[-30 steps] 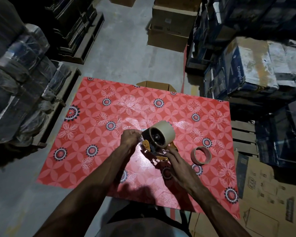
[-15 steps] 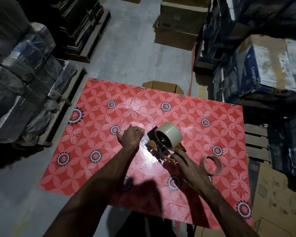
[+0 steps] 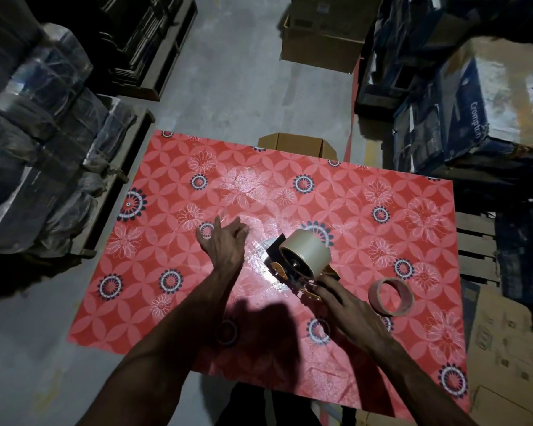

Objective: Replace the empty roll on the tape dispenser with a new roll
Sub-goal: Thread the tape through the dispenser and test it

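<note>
The left hand (image 3: 228,244) has pulled away leftward from the dispenser (image 3: 293,272), its grip pinched, seemingly drawing clear tape out. The right hand (image 3: 348,312) keeps its grip on the handle. The new roll (image 3: 308,252) sits mounted; the empty roll (image 3: 391,296) lies on the surface (image 3: 173,241) beside it, so threading likely remains.

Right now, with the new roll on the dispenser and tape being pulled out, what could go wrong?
1. The clear tape strip stretched toward the left hand could fold or stick to the red floral tablecloth.
2. Only the right hand steadies the black and orange tape dispenser; a hard pull may tip it.
</note>
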`<state>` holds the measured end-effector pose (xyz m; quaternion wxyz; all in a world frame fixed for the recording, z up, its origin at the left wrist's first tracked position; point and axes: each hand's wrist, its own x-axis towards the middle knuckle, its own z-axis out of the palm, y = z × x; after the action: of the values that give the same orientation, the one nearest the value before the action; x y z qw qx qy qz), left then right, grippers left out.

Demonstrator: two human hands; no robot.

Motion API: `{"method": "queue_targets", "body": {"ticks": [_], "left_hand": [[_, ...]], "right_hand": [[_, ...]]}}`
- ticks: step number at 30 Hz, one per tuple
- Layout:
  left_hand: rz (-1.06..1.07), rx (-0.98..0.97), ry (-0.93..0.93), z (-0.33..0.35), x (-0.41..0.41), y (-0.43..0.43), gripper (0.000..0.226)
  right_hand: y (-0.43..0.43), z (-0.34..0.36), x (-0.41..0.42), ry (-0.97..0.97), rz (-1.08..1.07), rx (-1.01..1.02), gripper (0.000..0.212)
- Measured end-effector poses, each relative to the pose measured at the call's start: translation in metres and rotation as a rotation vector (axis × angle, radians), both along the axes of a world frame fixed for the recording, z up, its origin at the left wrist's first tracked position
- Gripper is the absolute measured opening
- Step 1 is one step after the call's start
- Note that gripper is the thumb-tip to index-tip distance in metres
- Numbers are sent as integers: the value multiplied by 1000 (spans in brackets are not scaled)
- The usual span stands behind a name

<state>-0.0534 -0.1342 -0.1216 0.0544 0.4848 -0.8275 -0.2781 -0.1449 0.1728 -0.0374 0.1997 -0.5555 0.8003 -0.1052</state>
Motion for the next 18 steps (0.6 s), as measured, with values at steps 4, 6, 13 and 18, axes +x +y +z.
{"method": "queue_targets", "body": {"ticks": [4, 6, 13, 18], "left_hand": [[-24, -52, 7, -17, 7, -1, 26], [-18, -82, -8, -19, 8, 2, 26], [-26, -213, -183, -11, 14, -4, 76], [-714, -356, -244, -17, 26, -3, 56]], "right_hand": [[-1, -18, -2, -52, 11, 74, 61], [-3, -25, 0, -59, 8, 79, 67], [-3, -24, 1, -44, 32, 75, 55], [-3, -23, 2, -60, 3, 83, 73]]}}
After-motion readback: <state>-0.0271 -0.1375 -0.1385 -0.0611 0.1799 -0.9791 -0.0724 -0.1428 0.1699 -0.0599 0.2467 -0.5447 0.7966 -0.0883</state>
